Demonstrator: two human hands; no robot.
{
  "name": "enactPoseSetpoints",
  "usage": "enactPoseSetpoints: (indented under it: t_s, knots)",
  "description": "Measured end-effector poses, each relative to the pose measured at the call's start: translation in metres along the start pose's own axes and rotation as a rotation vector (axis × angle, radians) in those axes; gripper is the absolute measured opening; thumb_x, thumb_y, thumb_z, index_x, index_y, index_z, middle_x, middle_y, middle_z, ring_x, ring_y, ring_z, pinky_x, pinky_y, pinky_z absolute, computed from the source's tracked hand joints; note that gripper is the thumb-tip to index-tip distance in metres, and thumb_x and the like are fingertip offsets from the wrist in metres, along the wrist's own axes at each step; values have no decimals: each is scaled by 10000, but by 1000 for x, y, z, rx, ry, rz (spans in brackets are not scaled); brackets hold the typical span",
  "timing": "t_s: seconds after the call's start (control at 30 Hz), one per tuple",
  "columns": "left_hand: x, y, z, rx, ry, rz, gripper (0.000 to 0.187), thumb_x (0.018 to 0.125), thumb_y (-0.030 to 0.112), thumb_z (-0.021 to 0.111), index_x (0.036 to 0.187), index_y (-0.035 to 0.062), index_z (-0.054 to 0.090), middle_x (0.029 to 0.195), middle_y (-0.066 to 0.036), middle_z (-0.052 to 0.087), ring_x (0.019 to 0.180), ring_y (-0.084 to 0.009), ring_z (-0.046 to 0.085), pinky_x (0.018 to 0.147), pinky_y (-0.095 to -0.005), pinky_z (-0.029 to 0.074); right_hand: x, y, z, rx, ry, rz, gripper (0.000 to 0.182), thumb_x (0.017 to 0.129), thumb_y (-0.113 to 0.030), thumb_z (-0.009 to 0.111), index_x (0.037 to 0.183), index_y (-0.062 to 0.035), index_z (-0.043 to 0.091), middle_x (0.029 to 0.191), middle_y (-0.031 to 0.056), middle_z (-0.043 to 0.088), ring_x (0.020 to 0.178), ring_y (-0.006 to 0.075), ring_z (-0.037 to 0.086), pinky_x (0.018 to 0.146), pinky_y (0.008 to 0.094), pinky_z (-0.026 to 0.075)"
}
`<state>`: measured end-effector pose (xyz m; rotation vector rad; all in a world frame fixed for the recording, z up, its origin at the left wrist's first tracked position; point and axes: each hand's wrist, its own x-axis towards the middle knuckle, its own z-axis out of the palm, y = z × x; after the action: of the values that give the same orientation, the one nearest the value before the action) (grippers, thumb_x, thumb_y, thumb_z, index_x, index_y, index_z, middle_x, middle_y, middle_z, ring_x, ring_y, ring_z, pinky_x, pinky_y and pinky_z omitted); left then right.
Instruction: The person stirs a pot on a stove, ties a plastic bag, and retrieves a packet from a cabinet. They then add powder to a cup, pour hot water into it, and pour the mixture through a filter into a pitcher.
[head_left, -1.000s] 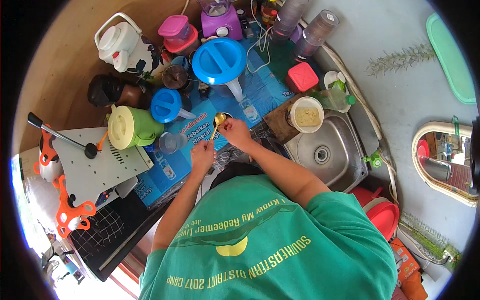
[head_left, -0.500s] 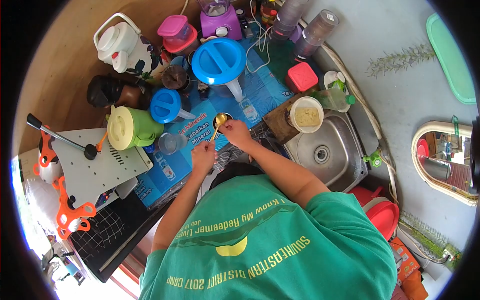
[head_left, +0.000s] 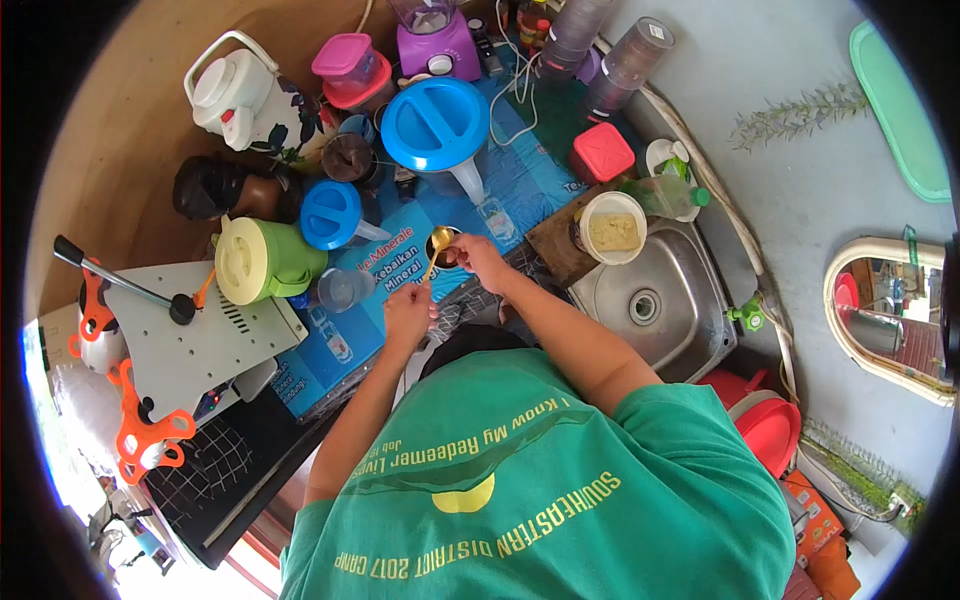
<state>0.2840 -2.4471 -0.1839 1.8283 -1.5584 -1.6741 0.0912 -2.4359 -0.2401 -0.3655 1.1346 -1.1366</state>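
Between the fingers of my left hand (head_left: 408,314) is the handle of a gold-coloured spoon (head_left: 440,238). The spoon's bowl is raised over the mouth of a small dark cup (head_left: 432,252) on the blue table cover. My right hand (head_left: 484,262) has its fingers closed at the cup's right rim, close to the spoon; the fingers partly hide the cup, and its contents cannot be made out. A clear plastic cup (head_left: 340,290) stands left of my left hand. Beyond the hands is a large clear pitcher with a blue lid (head_left: 436,122).
A smaller blue-lidded pitcher (head_left: 332,214) and a green pitcher (head_left: 262,258) stand at left, beside a lever-handled sealing machine (head_left: 200,325). At right, a tub of pale paste (head_left: 614,230) sits on a wooden board near the steel sink (head_left: 690,300). A purple blender (head_left: 438,48) stands behind.
My right hand has shifted slightly to the right along the dark cup's opening. My left hand and the spoon stay nearly in place.
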Motion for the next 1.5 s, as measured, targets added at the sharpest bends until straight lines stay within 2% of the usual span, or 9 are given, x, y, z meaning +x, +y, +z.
enactPoseSetpoints:
  t_s: [0.07, 0.3, 0.5, 0.57, 0.8, 1.1, 1.3, 1.37, 1.5]
  knots:
    - [-2, 2, 0, 12, -7, 13, 334, 985, 271, 583, 874, -40, 633, 728, -116, 682, 600, -161, 671, 497, -309, 574, 4, 2, 1, -7, 64, 137, 192, 917, -227, 567, 848, -62, 640, 786, 8, 599, 571, 99, 418, 499, 282, 306]
    - [-3, 3, 0, 17, -32, 20, 332, 987, 268, 575, 876, -40, 631, 747, -122, 685, 626, -166, 681, 514, -314, 591, 7, 13, -6, 210, -29, 210, 235, 970, -298, 580, 878, -87, 623, 767, -25, 575, 576, 72, 407, 500, 262, 294]
    - [-5, 6, 0, -68, -54, -42, 332, 987, 264, 571, 860, -37, 628, 765, -124, 681, 642, -184, 686, 522, -332, 601, -8, 12, 9, 251, 119, 184, 142, 972, -255, 627, 988, -114, 638, 888, -22, 657, 688, 76, 534, 621, 261, 437]
    - [-6, 10, 1, -92, -81, -100, 332, 1001, 293, 566, 886, -15, 608, 782, -102, 656, 657, -175, 664, 550, -342, 610, -14, 16, 13, 287, 132, 160, 191, 963, -321, 655, 1014, -138, 650, 931, -38, 677, 740, 78, 564, 693, 271, 459]
    - [-5, 6, 1, -189, -93, -157, 334, 1003, 298, 560, 890, -13, 604, 789, -107, 649, 669, -185, 663, 564, -358, 613, -20, 31, 19, 141, 262, 23, 276, 925, -387, 702, 977, -116, 707, 882, -49, 660, 757, 77, 565, 653, 272, 455]
    - [-4, 7, -1, -241, -120, -173, 344, 1006, 311, 557, 909, -14, 612, 784, -104, 648, 671, -189, 663, 568, -366, 615, -28, 32, 22, -5, 260, -70, 246, 893, -295, 755, 965, -63, 715, 798, -17, 666, 660, 71, 579, 571, 237, 449]
    - [-2, 2, 1, -68, 0, -56, 307, 979, 252, 587, 861, -28, 632, 757, -122, 673, 646, -191, 679, 537, -348, 589, -29, 32, 25, -159, 168, -154, 233, 907, -224, 738, 1005, -15, 706, 841, 19, 691, 683, 76, 605, 600, 243, 490]
    - [13, -23, -1, 253, 94, 198, 294, 954, 236, 612, 820, -24, 639, 691, -137, 677, 620, -204, 688, 541, -368, 545, -35, 20, 27, -244, 157, -142, 222, 906, -202, 737, 1000, -3, 708, 857, 28, 699, 689, 79, 613, 607, 244, 505]
    - [17, -29, -1, 356, 113, 344, 269, 970, 210, 608, 869, -39, 609, 717, -96, 658, 566, -145, 659, 449, -303, 549, -35, 18, 24, -344, 160, -149, 223, 911, -203, 728, 1006, -2, 699, 850, 23, 699, 715, 82, 628, 610, 245, 511]
